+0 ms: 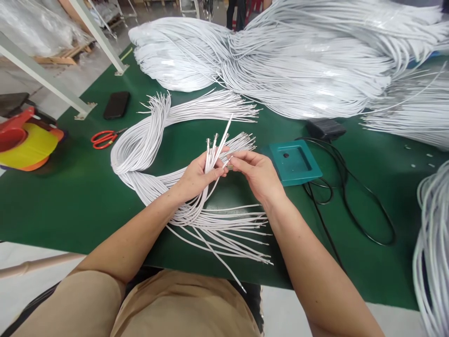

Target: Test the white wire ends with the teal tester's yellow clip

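Observation:
My left hand [196, 177] is closed round several white cables [211, 159], their ends pointing up above the thumb. Close beside it, the thumb and fingers of my right hand [259, 174] pinch the end of one white cable. A small brass-coloured piece [229, 166] shows at those right fingertips; its kind is too small to make out. Below and behind both hands lies a folded bundle of white cables [135, 145], bent in a loop at the left. Some loose cable ends [231, 227] fan out to the right under my hands, near the table's front edge.
Large piles of white cable [301, 70] fill the back of the green table [80, 201]. Red-handled scissors [105, 138], a black phone [117, 105] and a tape dispenser [14, 133] lie left. A teal tray [294, 175] and black cord [351, 187] lie right.

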The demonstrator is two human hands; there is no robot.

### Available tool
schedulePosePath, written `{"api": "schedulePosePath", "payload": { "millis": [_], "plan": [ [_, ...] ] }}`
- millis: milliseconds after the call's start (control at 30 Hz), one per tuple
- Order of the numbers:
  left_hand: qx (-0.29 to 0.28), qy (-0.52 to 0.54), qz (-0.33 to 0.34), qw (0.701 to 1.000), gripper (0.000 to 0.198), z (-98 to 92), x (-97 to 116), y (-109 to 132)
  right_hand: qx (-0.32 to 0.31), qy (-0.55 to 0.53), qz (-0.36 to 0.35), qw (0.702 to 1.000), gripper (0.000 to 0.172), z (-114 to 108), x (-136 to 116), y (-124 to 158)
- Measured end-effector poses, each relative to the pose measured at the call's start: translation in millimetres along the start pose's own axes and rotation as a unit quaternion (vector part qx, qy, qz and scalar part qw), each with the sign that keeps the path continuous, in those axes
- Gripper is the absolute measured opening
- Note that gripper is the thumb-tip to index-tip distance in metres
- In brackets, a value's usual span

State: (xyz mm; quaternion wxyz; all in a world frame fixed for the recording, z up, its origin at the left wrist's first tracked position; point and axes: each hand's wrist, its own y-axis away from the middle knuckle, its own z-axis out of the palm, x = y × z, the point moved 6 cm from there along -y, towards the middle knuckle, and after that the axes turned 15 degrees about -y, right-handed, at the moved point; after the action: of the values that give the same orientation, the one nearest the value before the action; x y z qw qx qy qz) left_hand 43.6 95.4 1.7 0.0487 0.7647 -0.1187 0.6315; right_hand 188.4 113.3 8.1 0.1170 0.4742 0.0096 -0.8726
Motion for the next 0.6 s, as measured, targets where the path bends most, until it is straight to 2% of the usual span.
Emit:
{"api": "schedulePosePath", "payload": {
  "millis": [167,333,467,600],
  "plan": [
    [-0.060,-0.033,0.016,0.998,0.048,1.7,1,1,-0.022,-0.021,0.077,0.997,0.020,3,5,3],
    [-0.076,-0.007,-0.013,0.997,0.044,0.5,-3,1,0.000,0.086,0.053,0.995,0.010,5,0,4],
    [-0.087,0.021,-0.039,0.995,0.047,2.6,-4,0,0.010,0.095,0.070,0.993,0.008,5,-2,5],
    [-0.074,0.033,-0.046,0.996,0.043,1.6,-5,0,-0.044,0.076,0.056,0.995,0.021,13,-6,6]
  ]
}}
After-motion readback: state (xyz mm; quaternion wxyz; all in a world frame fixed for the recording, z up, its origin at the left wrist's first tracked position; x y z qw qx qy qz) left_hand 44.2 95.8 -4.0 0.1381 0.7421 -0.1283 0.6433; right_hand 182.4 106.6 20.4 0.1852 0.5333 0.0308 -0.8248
